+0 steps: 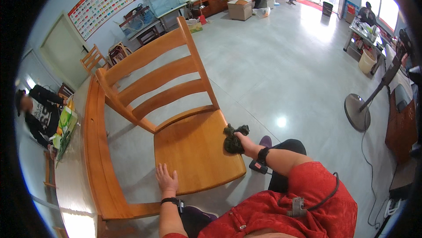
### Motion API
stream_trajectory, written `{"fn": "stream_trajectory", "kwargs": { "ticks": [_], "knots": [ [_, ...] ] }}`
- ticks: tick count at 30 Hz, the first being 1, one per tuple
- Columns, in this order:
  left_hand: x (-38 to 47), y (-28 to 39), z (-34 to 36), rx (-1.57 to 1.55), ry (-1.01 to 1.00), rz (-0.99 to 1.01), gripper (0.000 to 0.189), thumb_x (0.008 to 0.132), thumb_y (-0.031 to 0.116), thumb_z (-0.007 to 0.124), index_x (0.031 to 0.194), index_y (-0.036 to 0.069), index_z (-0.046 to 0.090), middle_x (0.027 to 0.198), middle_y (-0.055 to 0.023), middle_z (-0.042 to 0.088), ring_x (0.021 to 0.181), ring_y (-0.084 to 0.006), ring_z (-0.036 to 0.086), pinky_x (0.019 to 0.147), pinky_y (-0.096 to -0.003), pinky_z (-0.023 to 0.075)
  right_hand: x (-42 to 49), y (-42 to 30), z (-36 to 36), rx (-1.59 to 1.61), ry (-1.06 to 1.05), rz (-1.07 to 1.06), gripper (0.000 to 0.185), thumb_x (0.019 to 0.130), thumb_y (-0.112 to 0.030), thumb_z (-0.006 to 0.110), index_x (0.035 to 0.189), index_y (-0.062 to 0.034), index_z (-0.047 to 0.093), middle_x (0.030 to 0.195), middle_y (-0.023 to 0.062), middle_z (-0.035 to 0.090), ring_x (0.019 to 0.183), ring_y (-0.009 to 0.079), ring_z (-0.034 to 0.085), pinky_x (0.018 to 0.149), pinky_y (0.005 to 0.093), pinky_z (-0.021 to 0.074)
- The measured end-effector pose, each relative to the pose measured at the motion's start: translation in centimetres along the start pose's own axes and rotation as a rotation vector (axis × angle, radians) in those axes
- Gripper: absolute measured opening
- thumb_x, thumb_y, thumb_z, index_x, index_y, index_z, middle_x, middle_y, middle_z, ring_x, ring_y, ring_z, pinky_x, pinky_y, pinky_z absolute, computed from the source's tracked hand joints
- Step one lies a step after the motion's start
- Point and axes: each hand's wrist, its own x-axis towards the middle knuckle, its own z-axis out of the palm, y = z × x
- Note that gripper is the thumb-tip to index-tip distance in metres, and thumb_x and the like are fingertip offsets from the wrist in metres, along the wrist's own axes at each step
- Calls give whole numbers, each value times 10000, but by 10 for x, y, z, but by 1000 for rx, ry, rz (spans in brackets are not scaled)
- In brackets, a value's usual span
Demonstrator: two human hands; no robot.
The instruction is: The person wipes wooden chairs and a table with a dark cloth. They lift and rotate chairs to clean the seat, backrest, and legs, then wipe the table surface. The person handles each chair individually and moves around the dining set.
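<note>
A wooden ladder-back chair (194, 152) stands before me, its slatted back pointing away from me. My right hand (244, 142) grips a dark, bunched cloth (233, 144) at the right edge of the seat. The cloth lies partly on the seat and partly over its edge. At the seat's front left edge rests my left hand (167, 178), palm down with fingers apart, holding nothing. Both wrists bear black bands.
A long table with a wooden rim (95, 139) curves along the left, where a person handles green packages (67, 119). A stand with a round base (357, 112) and a trailing cable are at right. Cardboard box (240, 9) and a seated person are at the back.
</note>
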Motion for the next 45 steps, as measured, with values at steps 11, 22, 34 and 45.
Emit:
{"fn": "stream_trajectory", "kwargs": {
  "ticks": [11,22,34,45],
  "knots": [
    [16,-26,-40,37,-224,-17,673,961,376,604,1513,45,407,1643,-167,275,1519,-339,237,1240,-529,188,-20,31,1,-171,37,24,503,917,-367,661,1209,40,614,1085,138,701,954,275,706,834,396,582],
    [-130,217,-414,-354,44,1016,475,953,356,645,1304,38,608,1365,-185,614,1250,-369,590,1030,-448,477,-34,-42,27,-117,-125,-271,374,927,-282,666,1094,52,654,1026,110,714,908,227,709,814,349,573],
    [-218,329,-425,331,492,1541,444,904,276,652,1287,58,607,1431,-175,553,1303,-326,547,1029,-442,475,-50,-15,27,-182,-85,-256,396,912,-255,689,1194,16,622,1107,123,687,971,258,679,857,386,560],
    [-181,295,-343,25,301,1394,436,858,202,660,1272,75,607,1492,-165,498,1351,-288,507,1029,-437,474,-53,-22,29,-62,-58,-306,398,874,-239,734,1120,55,626,994,130,706,836,257,715,727,388,596]
  ]
}}
